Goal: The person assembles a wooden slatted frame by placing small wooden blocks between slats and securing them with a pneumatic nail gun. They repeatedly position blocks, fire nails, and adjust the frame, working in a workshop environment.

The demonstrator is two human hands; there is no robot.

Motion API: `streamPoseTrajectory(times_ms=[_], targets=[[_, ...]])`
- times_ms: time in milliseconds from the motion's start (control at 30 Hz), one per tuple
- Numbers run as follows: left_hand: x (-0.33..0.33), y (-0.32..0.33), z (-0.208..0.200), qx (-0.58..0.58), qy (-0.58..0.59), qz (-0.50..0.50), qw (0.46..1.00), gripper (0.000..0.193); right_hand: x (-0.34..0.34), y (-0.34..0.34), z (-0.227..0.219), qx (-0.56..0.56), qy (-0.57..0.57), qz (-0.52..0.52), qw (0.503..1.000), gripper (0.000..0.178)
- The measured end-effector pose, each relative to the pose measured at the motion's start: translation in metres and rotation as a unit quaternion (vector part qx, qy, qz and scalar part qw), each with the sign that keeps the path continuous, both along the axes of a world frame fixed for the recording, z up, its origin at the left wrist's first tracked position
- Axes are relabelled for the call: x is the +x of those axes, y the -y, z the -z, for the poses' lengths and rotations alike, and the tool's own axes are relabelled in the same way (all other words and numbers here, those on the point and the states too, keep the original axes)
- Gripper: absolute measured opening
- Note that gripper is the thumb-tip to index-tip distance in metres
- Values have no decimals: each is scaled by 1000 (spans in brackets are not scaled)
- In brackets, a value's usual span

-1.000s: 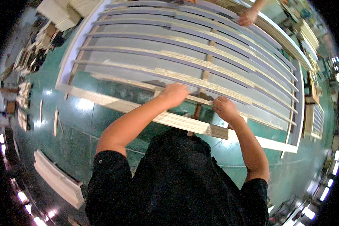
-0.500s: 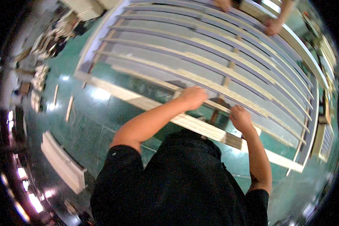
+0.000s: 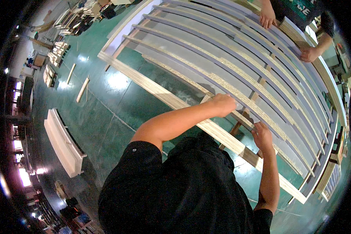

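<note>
A large slatted wooden frame [image 3: 156,90] spans the view, with long slats [image 3: 206,73] over a grey panel [image 3: 179,58]. My left hand [image 3: 223,105] is closed at the nearest narrow wooden slat [image 3: 243,118], just inside the frame's near rail. A short way to its right, my right hand [image 3: 263,136] has its fingers bent over the same slat. Something small and whitish shows at the right fingertips, too small to name. The undersides of both grips are hidden.
Across the frame, a co-worker's two hands [image 3: 267,17] [image 3: 309,54] rest at the far edge. Long pale boards [image 3: 62,144] lie on the green floor at left, near loose wood sticks [image 3: 82,89]. Wood piles [image 3: 76,19] stand at the far left.
The view has shifted, so the frame sits further right and more tilted. Both my hands stay at the near slat. The co-worker's hands and torso show more fully.
</note>
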State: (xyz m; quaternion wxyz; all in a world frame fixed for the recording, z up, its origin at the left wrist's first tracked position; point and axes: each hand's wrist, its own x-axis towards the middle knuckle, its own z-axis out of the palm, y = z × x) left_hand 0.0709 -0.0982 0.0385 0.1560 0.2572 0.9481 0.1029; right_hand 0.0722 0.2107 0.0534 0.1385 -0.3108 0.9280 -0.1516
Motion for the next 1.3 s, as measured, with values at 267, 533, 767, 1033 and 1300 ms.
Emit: streamPoseTrajectory(times_ms=[267,533,767,1033,1300], targets=[[-10,6,31,23,-9,-3,1000,24,-4,1,14,41,40,33,998,22],[12,52,-14,-24,-42,-29,998,26,7,46,19,-6,29,56,998,27],[14,50,-3,27,-66,-4,997,26,11,44,37,-1,-11,44,999,26],[13,50,8,43,-77,8,996,24,10,41,43,-5,-26,54,998,23],[3,44,-4,-21,16,-21,999,24,14,45,30,14,-32,69,997,25]])
